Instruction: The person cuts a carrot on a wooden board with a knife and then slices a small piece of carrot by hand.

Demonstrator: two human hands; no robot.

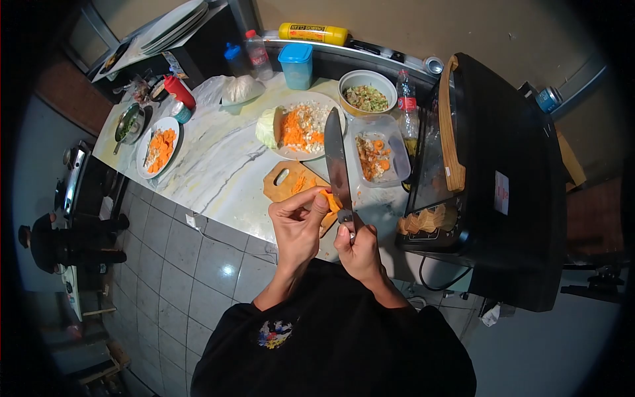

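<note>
My left hand [297, 221] pinches an orange piece of carrot [331, 200] above the near right part of a wooden cutting board [273, 188]. Wrapped round the handle of a large knife [337, 155] is my right hand [360, 250]. The blade points away from me, its lower part beside the carrot piece. Carrot strips [302, 184] lie on the board. Beyond it, a round plate [302, 157] holds chopped carrot, white pieces and a wedge of cabbage [267, 128]. To the right, a clear plastic container [401, 162] holds carrot slices and scraps.
A bowl [344, 83] of chopped greens stands behind the container, near a bottle [407, 102]. The black appliance [509, 165] bounds the right side. An oval plate [142, 159] of carrot slices lies left. A person [66, 241] in dark clothes stands far left.
</note>
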